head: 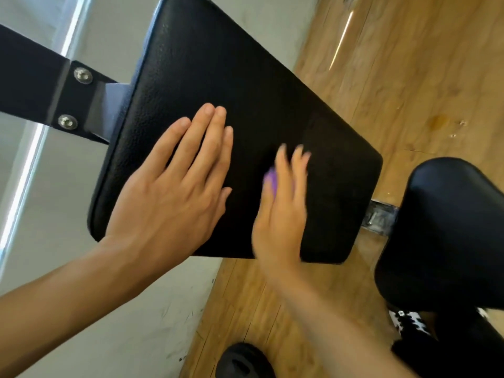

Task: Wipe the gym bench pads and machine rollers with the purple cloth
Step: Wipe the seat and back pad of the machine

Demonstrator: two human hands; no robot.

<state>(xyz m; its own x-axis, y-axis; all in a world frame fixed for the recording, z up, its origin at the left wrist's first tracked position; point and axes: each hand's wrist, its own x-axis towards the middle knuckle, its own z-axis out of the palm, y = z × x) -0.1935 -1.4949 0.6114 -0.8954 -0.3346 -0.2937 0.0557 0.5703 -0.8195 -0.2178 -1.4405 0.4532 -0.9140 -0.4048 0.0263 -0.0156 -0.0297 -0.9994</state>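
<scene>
A black padded bench back (pixel 218 77) fills the middle of the view, tilted and bolted to a dark steel arm. My left hand (pixel 180 184) lies flat on its lower left part, fingers straight and together. My right hand (pixel 283 203) is blurred on the pad's lower middle, fingers extended, pressing the purple cloth (pixel 270 181) against the pad. Only a small bit of the cloth shows beside the hand; the remainder is hidden under the palm.
A second black pad (pixel 447 230) sits at the right, joined by a metal bracket (pixel 381 218). The steel arm with two bolts (pixel 73 99) juts from the left. Wooden floor (pixel 409 77) lies below. A dark shoe (pixel 242 361) shows at the bottom.
</scene>
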